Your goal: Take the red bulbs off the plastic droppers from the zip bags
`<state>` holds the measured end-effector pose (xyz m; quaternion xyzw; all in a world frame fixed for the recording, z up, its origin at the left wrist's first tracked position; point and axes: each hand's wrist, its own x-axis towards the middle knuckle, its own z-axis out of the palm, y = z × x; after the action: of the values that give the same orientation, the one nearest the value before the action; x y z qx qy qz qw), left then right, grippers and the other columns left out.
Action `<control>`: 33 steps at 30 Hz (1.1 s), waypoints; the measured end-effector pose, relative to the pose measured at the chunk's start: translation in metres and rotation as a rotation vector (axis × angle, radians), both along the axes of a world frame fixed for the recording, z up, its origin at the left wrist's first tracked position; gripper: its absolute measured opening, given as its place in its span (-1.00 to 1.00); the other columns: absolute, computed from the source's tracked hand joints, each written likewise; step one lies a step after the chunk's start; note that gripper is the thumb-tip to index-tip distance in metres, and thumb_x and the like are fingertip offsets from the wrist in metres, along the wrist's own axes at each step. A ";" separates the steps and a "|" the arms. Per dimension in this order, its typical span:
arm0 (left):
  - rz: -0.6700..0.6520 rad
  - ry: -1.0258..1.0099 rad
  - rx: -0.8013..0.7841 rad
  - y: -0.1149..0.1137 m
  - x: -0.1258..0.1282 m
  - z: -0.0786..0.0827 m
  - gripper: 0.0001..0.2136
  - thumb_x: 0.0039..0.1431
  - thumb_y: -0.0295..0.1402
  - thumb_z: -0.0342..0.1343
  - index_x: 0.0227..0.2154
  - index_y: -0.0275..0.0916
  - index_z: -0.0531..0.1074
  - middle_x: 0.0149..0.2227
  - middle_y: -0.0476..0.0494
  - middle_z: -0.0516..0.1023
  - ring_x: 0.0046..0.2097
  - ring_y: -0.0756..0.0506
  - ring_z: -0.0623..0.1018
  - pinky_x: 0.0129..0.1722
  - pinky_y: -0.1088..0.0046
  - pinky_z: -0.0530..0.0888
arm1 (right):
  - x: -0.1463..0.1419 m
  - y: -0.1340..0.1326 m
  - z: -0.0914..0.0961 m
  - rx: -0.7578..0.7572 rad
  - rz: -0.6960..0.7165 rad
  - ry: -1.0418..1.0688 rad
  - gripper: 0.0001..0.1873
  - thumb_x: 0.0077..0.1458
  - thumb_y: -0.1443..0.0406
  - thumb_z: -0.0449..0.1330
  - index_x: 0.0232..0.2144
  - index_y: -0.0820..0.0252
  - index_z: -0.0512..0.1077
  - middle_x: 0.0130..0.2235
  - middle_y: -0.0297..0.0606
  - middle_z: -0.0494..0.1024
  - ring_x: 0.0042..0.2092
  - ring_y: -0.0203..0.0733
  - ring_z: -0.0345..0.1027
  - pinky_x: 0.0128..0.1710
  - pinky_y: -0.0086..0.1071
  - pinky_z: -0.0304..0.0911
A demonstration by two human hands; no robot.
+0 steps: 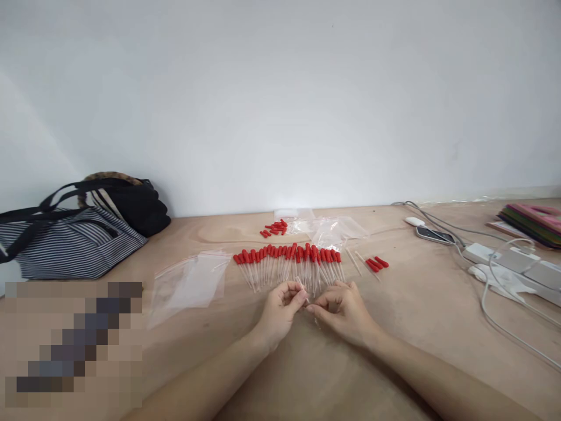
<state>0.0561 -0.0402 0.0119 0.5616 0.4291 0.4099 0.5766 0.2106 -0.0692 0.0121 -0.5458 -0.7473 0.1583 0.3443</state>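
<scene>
head view shows left hand (280, 307) and right hand (344, 310) both pinching a thin clear dropper tube (302, 287) between fingertips, row of red-bulbed droppers (289, 262) just beyond the grip; it looks light, slick, breakable, best held mid-shaft.

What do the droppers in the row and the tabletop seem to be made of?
Droppers: clear slim tubes, glass or plastic, hard to tell; matte red caps, probably rubber. Tabletop: pale bare plywood, judging by visible grain swirls.
</scene>
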 end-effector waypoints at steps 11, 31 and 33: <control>0.145 0.783 0.763 0.025 -0.033 -0.003 -0.90 0.02 -0.34 0.08 -0.39 -0.20 0.44 -0.32 -0.10 0.48 -0.20 -0.15 0.43 -0.16 0.25 0.33 | 0.046 0.028 0.005 -0.068 -0.416 -0.083 -0.71 -0.05 0.15 0.04 -0.68 0.11 0.41 -0.55 -0.35 0.51 -0.38 -0.17 0.34 -0.20 -0.27 0.02; 0.225 1.409 0.688 0.066 0.011 0.016 -0.77 0.08 -0.29 -0.03 -0.30 -0.34 0.41 -0.24 -0.31 0.45 -0.17 -0.26 0.42 -0.18 0.20 0.21 | 0.102 0.057 -0.007 -0.309 -0.703 -0.371 -0.69 -0.06 0.14 0.00 -0.58 0.13 0.47 -0.48 -0.19 0.51 -0.29 -0.03 0.34 -0.16 -0.16 -0.10; 0.219 1.435 0.678 0.068 0.013 0.017 -0.75 0.07 -0.31 -0.03 -0.27 -0.38 0.40 -0.26 -0.34 0.47 -0.20 -0.27 0.46 -0.19 0.19 0.21 | 0.098 0.056 -0.009 -0.233 -0.710 -0.383 -0.68 -0.04 0.14 -0.01 -0.56 0.12 0.47 -0.46 -0.18 0.52 -0.26 -0.03 0.32 -0.16 -0.16 -0.11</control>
<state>0.0694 0.0273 0.0287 0.7875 0.6002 0.1109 -0.0855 0.3088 -0.0131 0.0032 -0.8245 -0.5402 0.0090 0.1682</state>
